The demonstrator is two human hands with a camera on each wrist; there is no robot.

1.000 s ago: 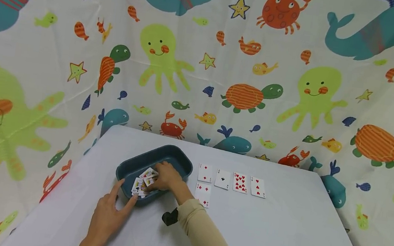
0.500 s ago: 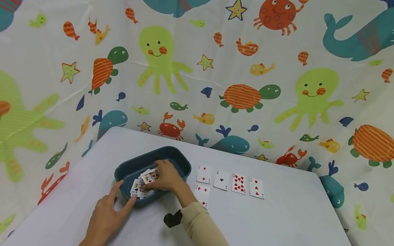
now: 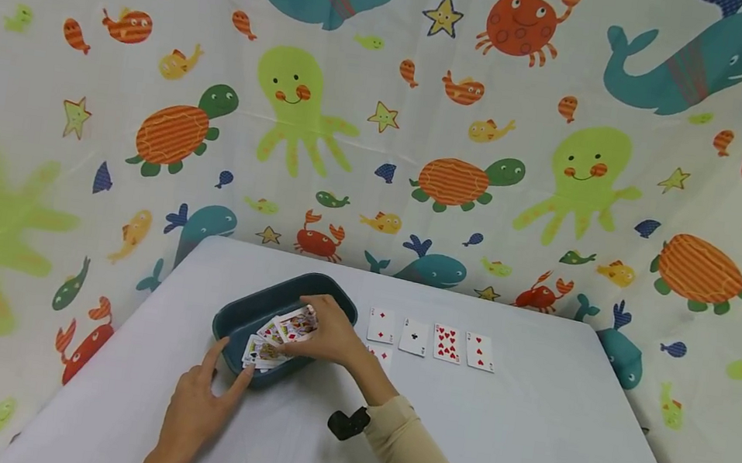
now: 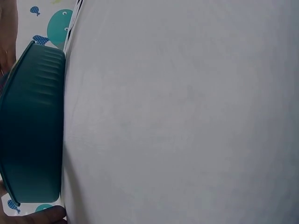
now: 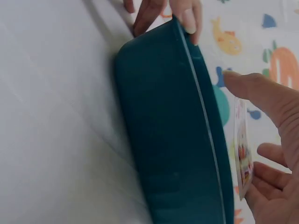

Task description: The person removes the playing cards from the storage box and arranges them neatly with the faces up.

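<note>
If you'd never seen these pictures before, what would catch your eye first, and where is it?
Probably the bright sea-creature cloth, hanging behind the table. Next, perhaps, the dark teal tray at the table's left, where the right hand holds a face card and the left hand touches the near end. Four cards lie face-up in a row to the tray's right.

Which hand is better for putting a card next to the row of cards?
Probably the right hand: it holds a card and is nearer the row of cards. The left hand is farther from the row, touching the bin.
</note>
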